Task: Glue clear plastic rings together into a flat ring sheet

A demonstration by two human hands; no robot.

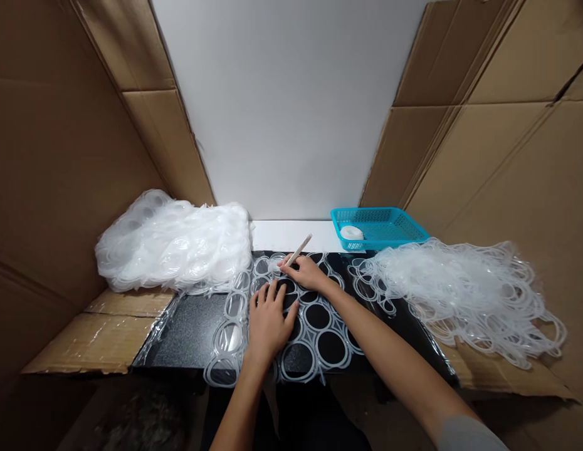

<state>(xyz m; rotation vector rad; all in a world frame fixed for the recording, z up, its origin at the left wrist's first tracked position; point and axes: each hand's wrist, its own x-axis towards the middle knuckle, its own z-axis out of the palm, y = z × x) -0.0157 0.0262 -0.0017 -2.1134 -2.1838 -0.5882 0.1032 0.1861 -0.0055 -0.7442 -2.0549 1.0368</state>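
Grip first: pinching a thin tan stick (298,249) tight between thumb and fingertips of right hand (306,272), clamping near its lower end, slanting it up and away, and pressing its tip at a whitish disc (274,266) seated in a translucent ring sheet (315,334). Pinning that same sheet down with left hand (269,319), palm flat, fingers spread apart, clasping nothing. Finding the sheet lying across the middle of a black mat (188,332) at the near edge of the work surface, many of its circles showing open to the black beneath. Judging it light, thin and floppy, probably slick, and likely to tear at the narrow webs between rings; judging the thicker ring rims or an outer edge the better place to take hold, with a flat palm for steadying. Passing outward to a heap of filled white sheets (173,244) on the left, a tangle of emptied ring webbing (461,288) on the right, and a blue basket (390,219) behind it holding a white disc stack (351,233). Closing all round with cardboard walls (61,156) and a white back panel (291,113).
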